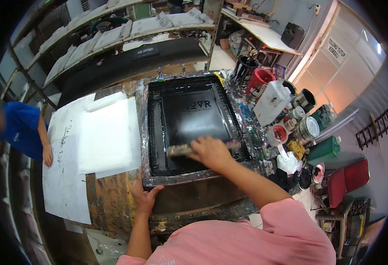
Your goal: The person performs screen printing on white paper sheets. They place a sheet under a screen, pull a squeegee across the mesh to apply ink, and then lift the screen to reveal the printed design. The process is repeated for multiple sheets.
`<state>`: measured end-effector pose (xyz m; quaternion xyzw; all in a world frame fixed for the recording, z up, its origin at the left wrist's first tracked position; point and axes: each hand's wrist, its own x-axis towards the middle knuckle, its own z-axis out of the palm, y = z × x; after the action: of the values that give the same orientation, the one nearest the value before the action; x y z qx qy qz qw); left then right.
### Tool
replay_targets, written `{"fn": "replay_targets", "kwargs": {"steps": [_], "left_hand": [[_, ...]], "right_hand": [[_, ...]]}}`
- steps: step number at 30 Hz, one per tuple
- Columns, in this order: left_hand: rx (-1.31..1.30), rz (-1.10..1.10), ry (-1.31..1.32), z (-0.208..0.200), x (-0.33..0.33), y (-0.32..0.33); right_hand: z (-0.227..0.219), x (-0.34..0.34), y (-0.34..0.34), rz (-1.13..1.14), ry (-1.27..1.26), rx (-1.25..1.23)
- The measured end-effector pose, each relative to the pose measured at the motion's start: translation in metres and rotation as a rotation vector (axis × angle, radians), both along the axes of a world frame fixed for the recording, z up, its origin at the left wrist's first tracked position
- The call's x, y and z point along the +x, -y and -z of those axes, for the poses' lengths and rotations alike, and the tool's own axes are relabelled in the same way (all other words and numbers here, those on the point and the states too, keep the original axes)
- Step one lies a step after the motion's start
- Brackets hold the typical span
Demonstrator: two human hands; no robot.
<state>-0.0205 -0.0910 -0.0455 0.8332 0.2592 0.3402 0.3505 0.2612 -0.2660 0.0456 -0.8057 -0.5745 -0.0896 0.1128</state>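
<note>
A screen-printing frame [176,180] lies on the paint-stained work table, its mesh coated with wet black ink and a darker lettered design near the far side. My right hand [209,152] is closed around the wooden handle of a squeegee [181,150], which lies crosswise over the near part of the screen. At the frame's near left corner is my left hand [144,194], index finger stretched along the edge and thumb spread out to the side. Left of the frame sits a stack of white sheets [108,137]. Whatever lies beneath the screen is hidden.
Another person in a blue shirt [19,128] stands at the left, a hand on a large white board [64,176]. Ink tubs, a white jerrycan [271,102] and a green canister [324,150] crowd the table's right side. Behind is a drying rack [128,39]; a red chair [346,179] stands right.
</note>
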Motion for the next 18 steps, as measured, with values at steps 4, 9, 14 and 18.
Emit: {"fn": "replay_targets", "kwargs": {"steps": [4,9,14,18], "left_hand": [[-0.156,0.008,0.112,-0.024,0.012,0.011],[-0.239,-0.098,0.403,-0.117,0.057,0.012],[0.022,0.04,0.916,-0.164,0.14,-0.053],[-0.302,-0.064,0.443,-0.092,0.207,-0.11]], "right_hand": [[-0.049,-0.039,0.034,-0.021,-0.125,-0.058],[-0.149,-0.02,0.02,-0.016,0.154,0.141],[-0.222,0.027,-0.034,0.035,0.309,0.47],[-0.247,0.046,-0.059,0.017,0.33,0.599]]}}
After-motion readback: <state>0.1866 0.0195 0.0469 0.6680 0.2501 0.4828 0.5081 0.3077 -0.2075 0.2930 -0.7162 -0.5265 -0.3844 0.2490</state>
